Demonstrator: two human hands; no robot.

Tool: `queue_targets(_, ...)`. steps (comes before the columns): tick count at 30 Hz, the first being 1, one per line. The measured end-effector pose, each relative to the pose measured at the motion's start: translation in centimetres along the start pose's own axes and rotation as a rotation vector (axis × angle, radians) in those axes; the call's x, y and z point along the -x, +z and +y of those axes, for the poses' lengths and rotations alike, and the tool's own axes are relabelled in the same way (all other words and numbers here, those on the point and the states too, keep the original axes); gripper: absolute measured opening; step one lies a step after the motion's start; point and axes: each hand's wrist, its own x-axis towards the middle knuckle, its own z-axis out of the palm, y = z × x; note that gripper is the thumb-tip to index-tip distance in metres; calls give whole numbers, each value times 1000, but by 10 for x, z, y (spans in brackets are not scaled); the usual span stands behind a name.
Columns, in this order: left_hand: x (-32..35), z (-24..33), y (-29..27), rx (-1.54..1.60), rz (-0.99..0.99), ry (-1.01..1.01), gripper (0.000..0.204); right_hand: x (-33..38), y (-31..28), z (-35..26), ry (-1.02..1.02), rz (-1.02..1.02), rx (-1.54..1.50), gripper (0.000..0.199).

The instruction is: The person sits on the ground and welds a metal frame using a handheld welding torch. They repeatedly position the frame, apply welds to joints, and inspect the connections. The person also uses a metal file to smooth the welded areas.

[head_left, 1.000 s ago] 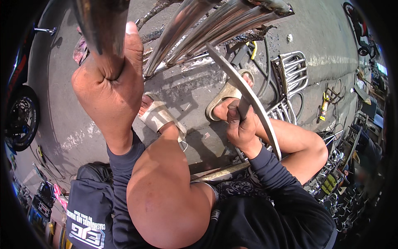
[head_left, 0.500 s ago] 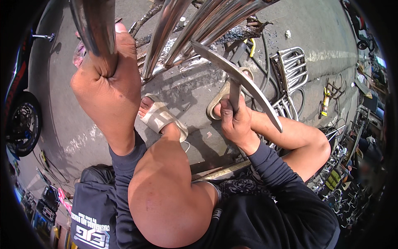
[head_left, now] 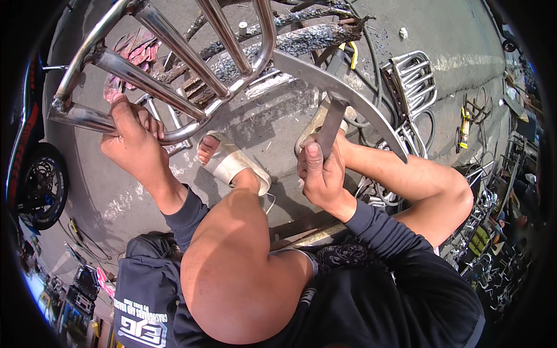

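My left hand (head_left: 136,130) is closed round the lower left corner of a shiny welded tube rack (head_left: 156,81). The rack is raised and tilted, with several parallel bars inside a bent outer tube and dark weld marks at the joints. In my right hand (head_left: 322,174) is a steel chipping hammer (head_left: 342,95), gripped by its flat handle with the thumb along it. Its long curved head has narrow ends, and the upper left one lies near the rack's right side; whether they touch I cannot tell.
Rough burnt-looking logs (head_left: 296,46) and a pink cloth (head_left: 136,49) lie beyond the rack. Another tube rack (head_left: 412,81) rests at the right beside dark cables (head_left: 377,87). A motorcycle wheel (head_left: 42,185) stands at the left. Many metal parts (head_left: 493,261) are piled at the lower right.
The tube rack has come down and turned, so its bars and outer tube now show broadside. My left hand has shifted slightly down with it. The hammer has moved slightly, still in my right hand.
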Motion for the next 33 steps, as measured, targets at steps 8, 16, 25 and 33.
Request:
queue_targets(8,-2,-7,-3,58,68,-129,38,-7,0,17,-177,-27,281,31)
queue_targets(16,-2,-14,-7,66,60,-145,39,-7,0,4,-62,-1,78,19)
queue_targets(25,1,-21,-16,109,81,-223,38,-6,12,-1,-90,46,18,20)
queue_targets(33,7,-32,-25,193,59,-243,42,-7,21,-8,-120,45,140,18)
